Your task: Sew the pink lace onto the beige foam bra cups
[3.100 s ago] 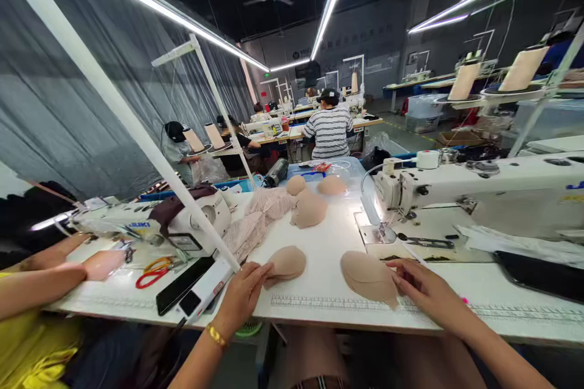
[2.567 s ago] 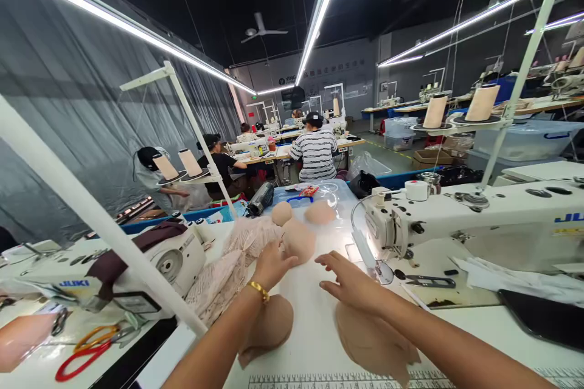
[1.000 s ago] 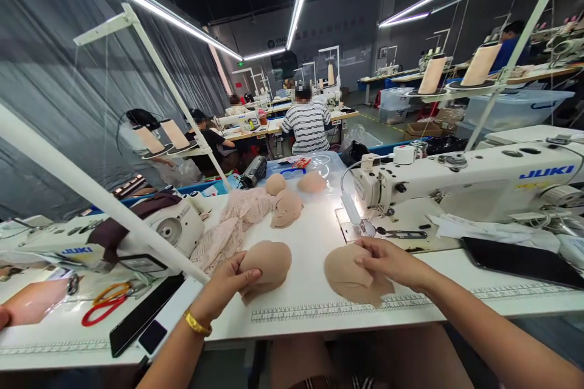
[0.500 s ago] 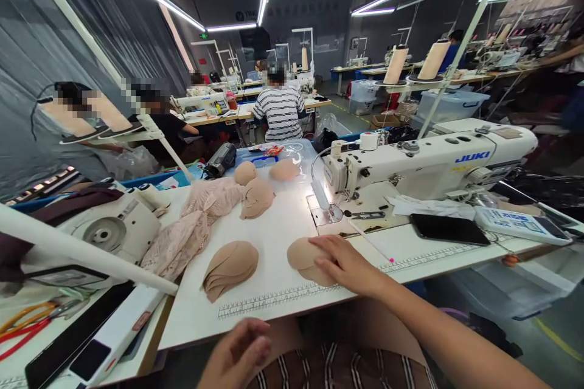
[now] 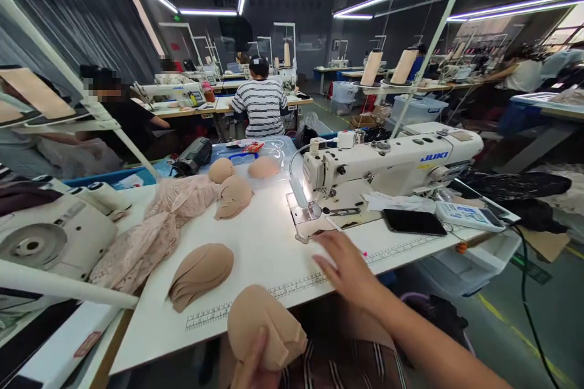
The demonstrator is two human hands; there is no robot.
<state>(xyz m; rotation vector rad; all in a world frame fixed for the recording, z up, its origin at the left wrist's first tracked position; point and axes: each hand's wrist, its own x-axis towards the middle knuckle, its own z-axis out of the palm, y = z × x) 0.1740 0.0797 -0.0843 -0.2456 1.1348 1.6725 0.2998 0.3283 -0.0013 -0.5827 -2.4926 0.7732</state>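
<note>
Read the tabletop [image 5: 155, 331] as a clock face, with 12 pointing away from you. At 6 o'clock, by the near edge, your left hand [image 5: 253, 361] grips a beige cup stack [image 5: 255, 319], thumb pressed on top; the fingers beneath are hidden. Your right hand [image 5: 349, 264], blurred at 4 o'clock, has its fingers loosely spread, and nothing shows in its grasp.

As far as the layout tells, you are partway through: one stack is off the table and in hand, while a second fanned stack [image 5: 203, 273] rests at 8 o'clock, gathered but not held. Left out of hand too are the folded cups [image 5: 233, 196] at 11 o'clock, with a round cup [image 5: 221, 170] just beyond and another cup [image 5: 263, 166] near 12. You have the sewing machine [image 5: 378, 161] at 2 o'clock, well apart from both stacks. Whether any layers are already stitched, I cannot tell.
</note>
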